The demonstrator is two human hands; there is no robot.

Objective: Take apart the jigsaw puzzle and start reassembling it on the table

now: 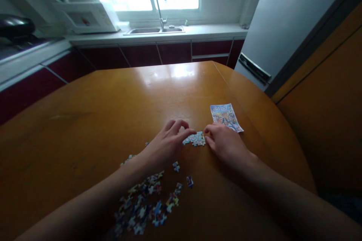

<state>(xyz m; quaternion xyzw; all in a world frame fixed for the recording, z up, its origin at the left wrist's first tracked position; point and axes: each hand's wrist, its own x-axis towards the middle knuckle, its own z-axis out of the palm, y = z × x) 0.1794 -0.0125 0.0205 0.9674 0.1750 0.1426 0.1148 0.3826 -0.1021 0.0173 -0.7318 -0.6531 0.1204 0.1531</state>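
Loose pieces [141, 212] lie nearer than the left hand [169, 138], its bent fingers parted; between it and the right hand [224, 141] (curled, grip unclear) sits the joined puzzle [199, 139], the sheet [223, 113] just beyond the right.

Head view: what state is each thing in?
Joined pieces, interlocked, partly hidden
Loose pieces, scattered and heaped
Left hand, fingers bent over joined pieces; grip unclear
Right hand, fingers curled beside joined pieces; grip unclear
Sheet, printed side up, partly hidden
Faucet, no flow visible
Cabinets, shut
Fridge, shut
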